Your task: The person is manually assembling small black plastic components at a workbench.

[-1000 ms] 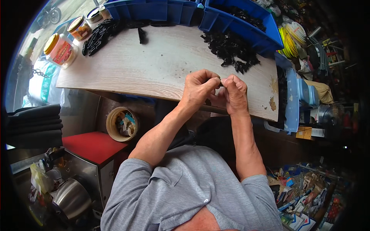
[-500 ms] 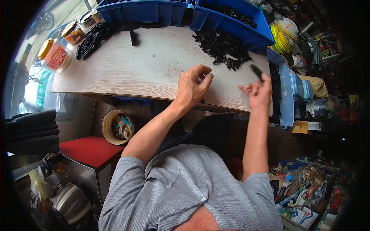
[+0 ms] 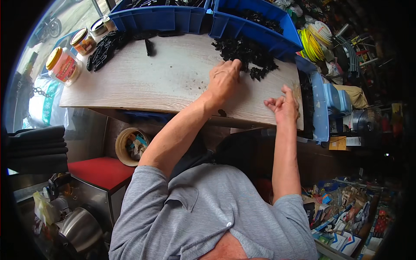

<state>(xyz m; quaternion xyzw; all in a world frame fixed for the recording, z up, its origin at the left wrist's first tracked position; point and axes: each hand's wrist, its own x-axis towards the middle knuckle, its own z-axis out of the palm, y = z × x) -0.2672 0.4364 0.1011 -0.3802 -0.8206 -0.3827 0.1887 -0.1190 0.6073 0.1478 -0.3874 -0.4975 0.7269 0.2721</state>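
My left hand [image 3: 224, 79] reaches to the near edge of a heap of small black parts [image 3: 242, 51] on the pale wood-grain table [image 3: 143, 82]. Its fingers are curled down and closed, and the fingertips are hidden, so what they grip does not show. Over the table's right end my right hand [image 3: 284, 107] is raised with its fingers apart and nothing visible in it. A small clump of black parts [image 3: 259, 73] lies between the two hands. Farther left, one slim black piece [image 3: 149, 47] rests by itself, and longer black pieces [image 3: 106, 50] are piled near the far left corner.
Two blue bins [image 3: 160, 19] [image 3: 260, 30] holding black parts stand along the back edge. Lidded jars [image 3: 64, 65] line the left side. A light-blue crate [image 3: 320, 108] stands beside the table's right end. Below, a round bucket [image 3: 121, 149] holds scraps.
My left hand has moved forward to the heap, its fingers curling down. A dark elongated piece seen by my right hand earlier is gone from view, and that hand has drawn back slightly.
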